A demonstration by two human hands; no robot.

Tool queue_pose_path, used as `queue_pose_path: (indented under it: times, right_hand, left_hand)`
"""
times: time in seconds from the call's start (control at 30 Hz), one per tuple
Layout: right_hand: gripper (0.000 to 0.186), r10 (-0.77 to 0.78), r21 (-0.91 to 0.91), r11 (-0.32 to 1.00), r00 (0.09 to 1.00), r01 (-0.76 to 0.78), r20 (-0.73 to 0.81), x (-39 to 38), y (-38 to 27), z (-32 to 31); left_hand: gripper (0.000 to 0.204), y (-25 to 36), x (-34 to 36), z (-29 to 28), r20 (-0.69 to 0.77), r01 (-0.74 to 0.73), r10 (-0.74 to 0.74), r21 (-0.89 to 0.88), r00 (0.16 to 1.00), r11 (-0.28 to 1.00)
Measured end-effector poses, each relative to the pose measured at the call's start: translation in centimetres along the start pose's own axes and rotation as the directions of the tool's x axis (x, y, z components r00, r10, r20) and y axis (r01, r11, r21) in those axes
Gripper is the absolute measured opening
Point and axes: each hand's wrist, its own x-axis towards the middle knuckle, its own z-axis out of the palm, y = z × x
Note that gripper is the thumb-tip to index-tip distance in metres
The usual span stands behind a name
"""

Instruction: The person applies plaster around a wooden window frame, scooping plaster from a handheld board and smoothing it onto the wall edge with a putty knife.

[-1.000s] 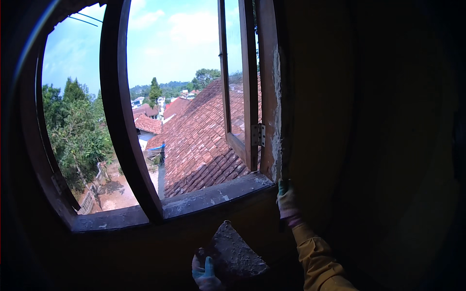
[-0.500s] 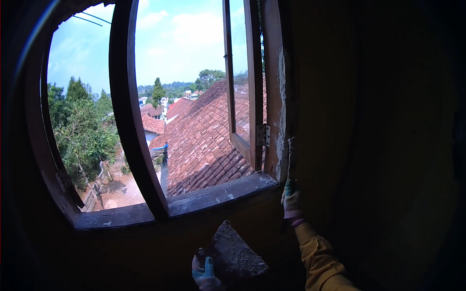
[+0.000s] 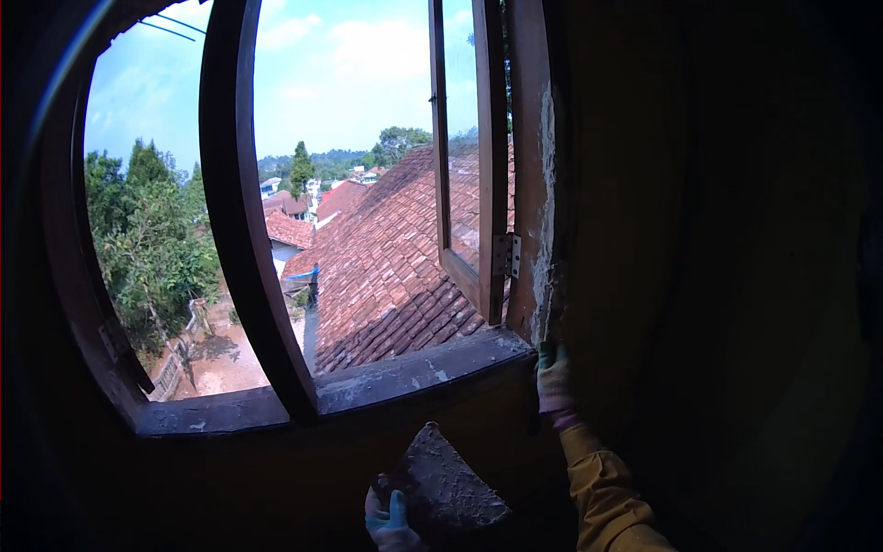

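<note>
My left hand, in a pale glove with blue-green on it, grips the left edge of a rough board with a pointed top, its face crusted with lumpy grey paste. My right hand, also gloved, is closed at the lower right corner of the window frame. A thin, narrow tool seen edge-on rises from it; its kind is hard to make out in the dark. White filler runs unevenly up the joint between the wooden frame and the wall, directly above that hand.
The hinged glass sash stands swung outward on a metal hinge. A dark wooden mullion divides the opening, above a scuffed sill. Outside are a tiled roof and trees. The wall is in deep shadow.
The view has shifted slightly. The thin tool that stood out above my right hand now lies closer against the frame's edge. My left hand and the board have hardly moved.
</note>
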Motion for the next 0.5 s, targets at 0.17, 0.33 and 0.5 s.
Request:
queue_pose_path:
  times: [0.17, 0.33, 0.5]
  right_hand:
    - [0.040, 0.037, -0.197, 0.980, 0.998, -0.025, 0.058, 1.2, -2.4, -2.7]
    - [0.038, 0.063, -0.187, 0.981, 0.997, -0.054, 0.043, 1.3, -2.6, -4.7]
    - [0.033, 0.461, 0.564, 0.553, 0.789, -0.613, 0.406, 0.0, -0.8, -3.7]
  left_hand:
    - [0.036, -0.8, 0.3, -0.1, -0.015, 0.035, -0.036, -0.045, 0.999, 0.998]
    - [0.036, -0.8, 0.4, 0.0, 0.035, 0.005, -0.003, -0.045, 0.999, 0.999]
    - [0.036, -0.6, 0.3, 0.0, 0.027, 0.027, -0.026, -0.050, 0.999, 0.998]
